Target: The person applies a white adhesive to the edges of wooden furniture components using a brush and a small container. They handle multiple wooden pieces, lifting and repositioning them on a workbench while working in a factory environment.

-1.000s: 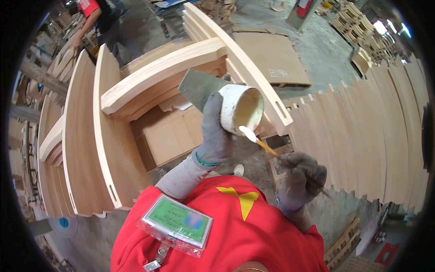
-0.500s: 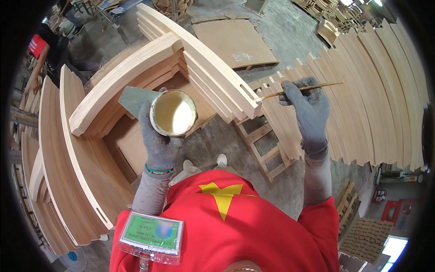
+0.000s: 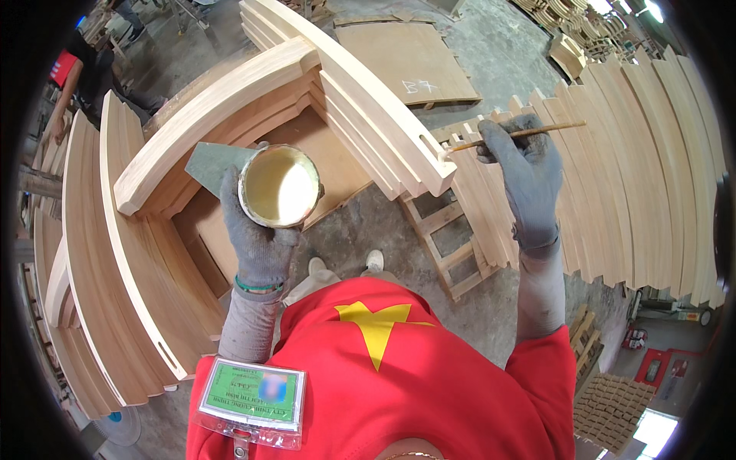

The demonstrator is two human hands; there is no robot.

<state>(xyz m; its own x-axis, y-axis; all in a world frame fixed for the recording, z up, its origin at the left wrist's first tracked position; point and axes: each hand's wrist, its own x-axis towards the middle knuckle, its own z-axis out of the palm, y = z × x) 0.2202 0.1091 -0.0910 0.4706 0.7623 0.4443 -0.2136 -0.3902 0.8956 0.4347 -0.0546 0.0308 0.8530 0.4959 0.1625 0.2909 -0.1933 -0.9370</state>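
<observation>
My gloved left hand (image 3: pixel 253 239) is wrapped round a small round pot (image 3: pixel 279 187) of cream-coloured liquid, probably glue. A flat grey-green piece (image 3: pixel 218 166) juts out beside the pot, on its left. In my gloved right hand (image 3: pixel 523 172) is a thin wooden stick brush (image 3: pixel 553 129), pinched between the fingers. The brush's pale tip meets the near end of a curved wooden piece (image 3: pixel 368 84), close to a slot cut there. Stacked below that piece are several similar curved pieces. Another thick curved piece (image 3: pixel 218 115) lies crosswise at its left.
Long wooden slats (image 3: pixel 606 176) stand stacked at the right, by a pallet (image 3: pixel 452 245). A brown board (image 3: pixel 406 61) lies beyond. More curved pieces (image 3: pixel 130 253) are piled at the left, where another person (image 3: pixel 73 84) reaches in.
The pot in my left hand has shifted slightly left. The brush tip has moved a little right and up, along the end of the curved piece by the slot.
</observation>
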